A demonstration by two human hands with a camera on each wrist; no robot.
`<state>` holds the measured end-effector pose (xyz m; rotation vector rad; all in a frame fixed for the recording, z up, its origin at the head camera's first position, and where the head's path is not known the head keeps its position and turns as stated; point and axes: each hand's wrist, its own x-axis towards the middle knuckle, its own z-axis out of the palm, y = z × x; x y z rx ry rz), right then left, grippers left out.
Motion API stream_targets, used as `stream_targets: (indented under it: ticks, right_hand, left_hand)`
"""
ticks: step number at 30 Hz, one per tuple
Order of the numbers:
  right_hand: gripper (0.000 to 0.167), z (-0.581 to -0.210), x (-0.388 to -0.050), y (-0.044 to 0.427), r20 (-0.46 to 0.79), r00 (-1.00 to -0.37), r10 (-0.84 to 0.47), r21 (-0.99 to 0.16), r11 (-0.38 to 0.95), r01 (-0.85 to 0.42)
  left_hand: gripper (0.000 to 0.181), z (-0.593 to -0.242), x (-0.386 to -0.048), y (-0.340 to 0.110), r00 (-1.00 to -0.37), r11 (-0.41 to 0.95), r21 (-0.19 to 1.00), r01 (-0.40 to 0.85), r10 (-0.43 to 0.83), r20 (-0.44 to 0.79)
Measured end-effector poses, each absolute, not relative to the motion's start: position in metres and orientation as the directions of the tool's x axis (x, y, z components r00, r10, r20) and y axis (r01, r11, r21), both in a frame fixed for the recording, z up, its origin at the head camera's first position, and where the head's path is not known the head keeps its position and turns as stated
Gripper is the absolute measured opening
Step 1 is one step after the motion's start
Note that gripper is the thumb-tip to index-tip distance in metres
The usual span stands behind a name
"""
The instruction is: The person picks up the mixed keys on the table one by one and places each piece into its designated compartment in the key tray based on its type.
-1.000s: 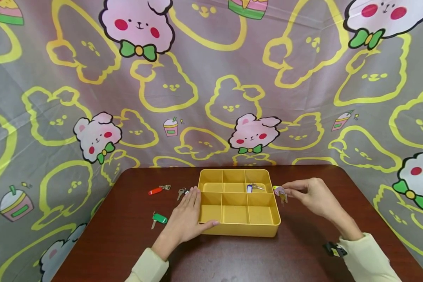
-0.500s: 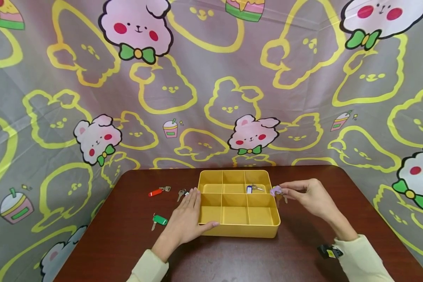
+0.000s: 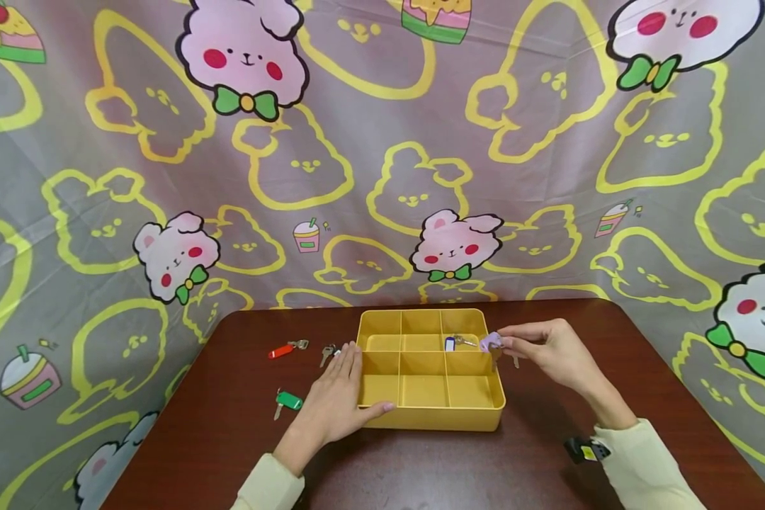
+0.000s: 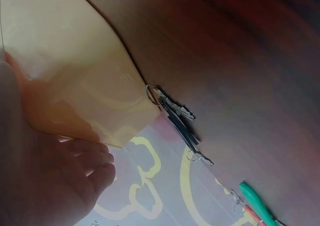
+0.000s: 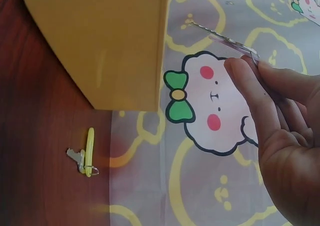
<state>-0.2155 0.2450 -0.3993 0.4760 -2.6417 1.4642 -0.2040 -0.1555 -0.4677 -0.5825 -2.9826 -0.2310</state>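
Note:
My right hand (image 3: 554,354) pinches a key with a pale purple tag (image 3: 489,342) between thumb and fingertips, over the right wall of a yellow six-part box (image 3: 430,419). In the right wrist view that key (image 5: 225,38) points away from the fingers, beside the box's wall. My left hand (image 3: 334,393) lies with straight fingers along the box's left wall, its thumb over the front rim. A key with a blue tag (image 3: 450,344) sits in the back right compartment. Below the right hand, a key with a yellow tag (image 5: 90,151) lies on the table.
Left of the box, on the dark wooden table (image 3: 421,471), lie keys with a red tag (image 3: 282,351) and a green tag (image 3: 290,401). Another key (image 3: 327,354) by the left fingertips has a dark tag, partly hidden. A patterned cloth (image 3: 370,177) hangs behind the table.
My right hand has moved left with the purple-tagged key, from beside the box to over its right wall. The left hand stays against the box.

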Motion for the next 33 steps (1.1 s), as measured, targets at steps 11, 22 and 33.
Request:
stream_targets:
  ticks: [11,22,33]
  right_hand:
    - [0.025,-0.389,-0.221,0.238,0.159,-0.951,-0.264,-0.861,0.434,-0.264]
    - [0.025,-0.381,-0.232,0.233,0.088,-0.946,-0.311,-0.870,0.439,-0.225]
    - [0.020,-0.375,-0.240,0.224,0.087,-0.918,-0.386,-0.835,0.475,-0.279]
  left_hand:
    - [0.118,-0.466,-0.203,-0.156,-0.921,0.913,0.137,0.384,0.369,0.123]
    - [0.120,-0.465,-0.202,-0.156,-0.921,0.914,0.126,0.386,0.373,0.117]
    - [0.119,-0.467,-0.203,-0.157,-0.921,0.913,0.129,0.387,0.375,0.109]
